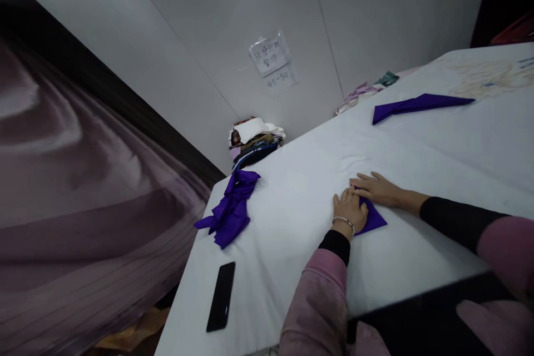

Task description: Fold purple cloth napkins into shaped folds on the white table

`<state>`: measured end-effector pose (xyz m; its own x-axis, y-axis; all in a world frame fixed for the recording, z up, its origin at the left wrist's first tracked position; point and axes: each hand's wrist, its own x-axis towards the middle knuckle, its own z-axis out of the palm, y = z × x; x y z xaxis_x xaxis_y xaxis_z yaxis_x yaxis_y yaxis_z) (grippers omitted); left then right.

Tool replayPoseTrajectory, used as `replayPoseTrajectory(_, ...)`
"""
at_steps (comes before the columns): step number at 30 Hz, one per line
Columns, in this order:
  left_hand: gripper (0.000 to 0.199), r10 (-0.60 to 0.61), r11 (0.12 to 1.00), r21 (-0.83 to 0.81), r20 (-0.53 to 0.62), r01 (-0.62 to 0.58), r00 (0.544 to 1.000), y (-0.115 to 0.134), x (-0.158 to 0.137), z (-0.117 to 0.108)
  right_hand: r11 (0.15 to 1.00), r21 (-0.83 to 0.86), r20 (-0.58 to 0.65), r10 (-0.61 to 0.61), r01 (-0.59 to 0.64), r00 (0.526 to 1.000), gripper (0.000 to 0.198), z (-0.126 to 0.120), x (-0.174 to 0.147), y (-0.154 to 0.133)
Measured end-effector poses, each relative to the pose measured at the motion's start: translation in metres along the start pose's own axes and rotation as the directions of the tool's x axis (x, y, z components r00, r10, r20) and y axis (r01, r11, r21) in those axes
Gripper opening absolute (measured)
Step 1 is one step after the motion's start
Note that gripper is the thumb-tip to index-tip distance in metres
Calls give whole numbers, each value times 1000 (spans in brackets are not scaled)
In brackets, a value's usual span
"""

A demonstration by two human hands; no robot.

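Observation:
A purple cloth napkin (374, 219), folded to a triangle-like shape, lies flat on the white-covered table (292, 233). My left hand (349, 208), with a bracelet at the wrist, rests on its left part with the fingers stretched out. From the right, my right hand (377, 190) lies flat on its upper edge, fingertips close to those of my left hand. Both hands cover much of the cloth. Farther back on the right is a long, narrow folded purple napkin (421, 104). On the left, crumpled purple cloths (233, 208) lie near the table edge.
A black phone (221, 296) lies at the table's front left. Beyond the far edge are a stack of folded fabrics (254, 142) and more cloths (362, 93) against the wall. A handwritten sign (270, 54) hangs there. A draped pinkish fabric (92, 206) fills the left side.

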<state>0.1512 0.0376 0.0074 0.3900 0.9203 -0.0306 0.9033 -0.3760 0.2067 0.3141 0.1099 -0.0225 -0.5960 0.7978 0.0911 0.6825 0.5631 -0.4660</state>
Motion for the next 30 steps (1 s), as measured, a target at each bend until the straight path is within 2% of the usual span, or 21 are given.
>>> replayPoseTrajectory(8,56,-2,1000,7,9,2,1000,1,0,-3,998,-49,8,51,-50,999,52,0,6,10)
replayPoseTrajectory(12,55,-6,1000,5,15,6,1000,0,-1,-5,995,-30,-97,89,-92,991,55,1,-7,3)
replayPoseTrajectory(15,56,-8,1000,11,53,7,999,-1,1,-5,997,-61,-160,25,-35,987,62,10,-29,-21)
replayPoseTrajectory(18,61,12,999,46,128,-18,992,-3,3,-3,987,-119,-192,-129,108,973,73,25,-55,-46)
replayPoseTrajectory(21,66,4,998,61,150,-13,989,-5,5,-1,963,-168,-209,-242,209,948,81,40,-76,-57)
replayPoseTrajectory(30,56,-6,1000,-2,57,7,998,-3,3,3,949,-270,-287,-241,163,927,88,58,-98,-50)
